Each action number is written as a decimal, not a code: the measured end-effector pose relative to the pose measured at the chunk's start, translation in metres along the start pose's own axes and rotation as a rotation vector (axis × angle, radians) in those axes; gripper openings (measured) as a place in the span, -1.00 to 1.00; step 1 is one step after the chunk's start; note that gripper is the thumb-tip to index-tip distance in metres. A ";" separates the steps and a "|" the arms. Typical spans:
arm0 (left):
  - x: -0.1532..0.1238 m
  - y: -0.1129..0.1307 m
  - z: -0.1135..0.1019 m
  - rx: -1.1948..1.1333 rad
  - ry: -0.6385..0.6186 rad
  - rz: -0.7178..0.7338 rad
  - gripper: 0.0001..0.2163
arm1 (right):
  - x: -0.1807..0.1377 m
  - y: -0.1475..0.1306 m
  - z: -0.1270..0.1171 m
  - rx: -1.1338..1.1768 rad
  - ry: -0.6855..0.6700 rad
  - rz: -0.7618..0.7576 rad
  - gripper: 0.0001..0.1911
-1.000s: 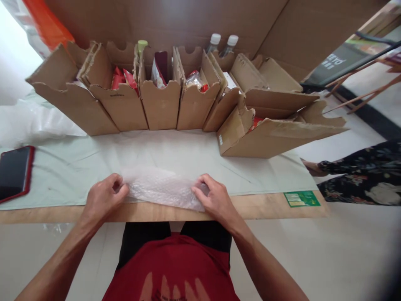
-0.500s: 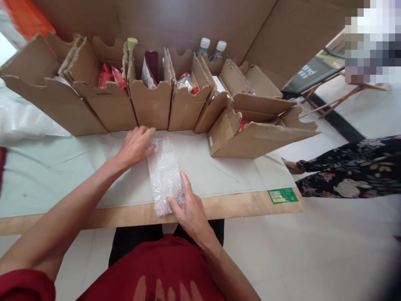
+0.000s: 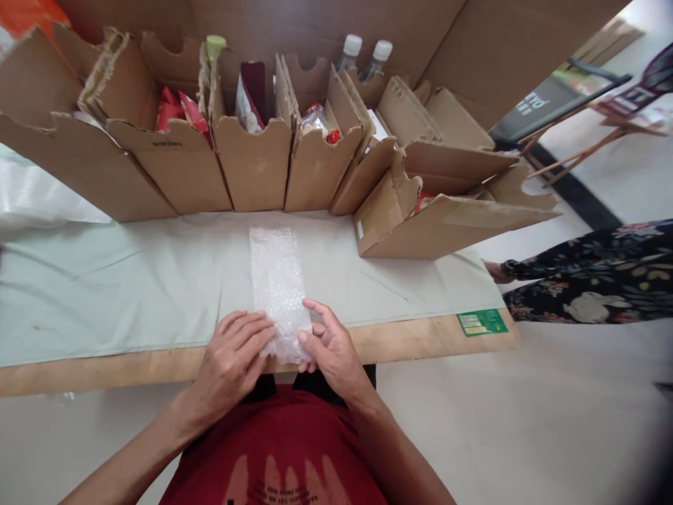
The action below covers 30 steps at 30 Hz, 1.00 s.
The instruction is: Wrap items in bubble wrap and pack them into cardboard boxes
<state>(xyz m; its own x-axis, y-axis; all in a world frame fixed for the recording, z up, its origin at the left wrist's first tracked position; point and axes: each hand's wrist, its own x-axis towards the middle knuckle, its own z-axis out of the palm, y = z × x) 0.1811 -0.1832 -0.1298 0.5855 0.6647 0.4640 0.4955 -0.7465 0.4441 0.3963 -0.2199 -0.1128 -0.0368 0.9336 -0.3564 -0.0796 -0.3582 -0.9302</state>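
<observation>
A clear bubble wrap bag [image 3: 281,273] lies lengthwise on the pale cloth, its near end reaching over the wooden table edge. My left hand [image 3: 231,358] is at the bag's near left side, fingers together and closed on that edge, the thumb partly tucked underneath. At the near right corner, my right hand [image 3: 334,351] pinches the bag between thumb and lower fingers, with the index finger stretched along its side. Whether anything is inside the bag, I cannot tell.
Behind the bag stands a row of cardboard boxes [image 3: 257,172] holding packets and bottles [image 3: 351,50]. Another cardboard box [image 3: 420,228] sits at the right. A green label [image 3: 482,322] is on the table edge. Plastic wrap [image 3: 42,193] lies left. Another person's patterned clothing [image 3: 604,277] shows at right.
My left hand has come from the bag's far end back to its near left edge. The right hand stays at the near right corner. The view has shifted slightly.
</observation>
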 end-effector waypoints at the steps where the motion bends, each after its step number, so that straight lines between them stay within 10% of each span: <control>1: 0.003 -0.002 0.000 -0.052 0.024 -0.028 -0.69 | -0.003 -0.001 -0.006 -0.061 0.040 -0.063 -0.38; 6: 0.010 -0.006 -0.006 -0.217 0.046 -0.190 -0.84 | -0.014 -0.015 -0.038 -0.527 0.079 -0.507 -0.25; 10: 0.014 -0.007 -0.006 -0.195 0.056 -0.305 -0.84 | 0.002 -0.015 -0.027 -0.642 -0.084 -0.489 -0.11; 18: 0.019 -0.010 0.013 -0.022 0.176 -0.410 -0.72 | 0.037 0.005 0.008 -0.728 0.234 -0.358 -0.31; 24: 0.017 -0.013 0.022 0.076 0.153 -0.420 -0.66 | 0.000 -0.008 -0.008 -0.925 0.374 -0.799 -0.51; 30: 0.016 -0.014 0.022 0.099 0.162 -0.415 -0.66 | 0.012 -0.005 -0.007 -1.317 -0.090 -0.859 -0.60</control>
<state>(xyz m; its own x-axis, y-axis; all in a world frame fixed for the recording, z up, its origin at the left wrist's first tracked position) 0.1979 -0.1626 -0.1451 0.2201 0.8985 0.3798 0.7306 -0.4098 0.5462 0.4031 -0.2073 -0.1133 -0.4994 0.8269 0.2587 0.7801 0.5590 -0.2808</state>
